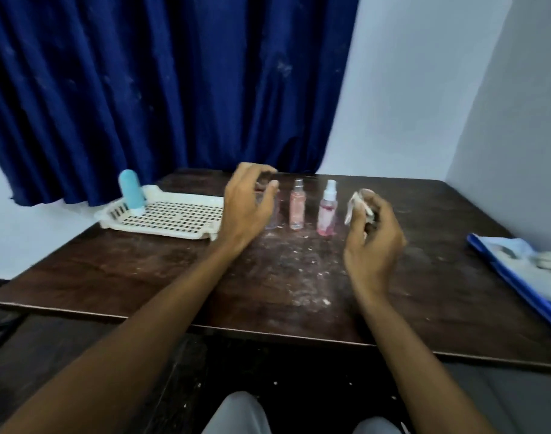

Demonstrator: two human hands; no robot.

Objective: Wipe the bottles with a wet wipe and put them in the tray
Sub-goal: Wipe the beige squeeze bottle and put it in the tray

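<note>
Pink spray bottle (297, 205) and darker pink spray bottle (327, 211) stand upright on the wooden table (142, 277), nozzles up. Left hand (249, 202), fingers spread and curved, hovers beside them. Right hand (374, 239) pinches a wet wipe (355, 205). Blue bottle (131, 192) stands upright in the white tray (155, 229).

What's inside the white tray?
One blue bottle stands upright in the far left corner of the tray. The left hand covers the tray's right end, so anything there is hidden.
</note>
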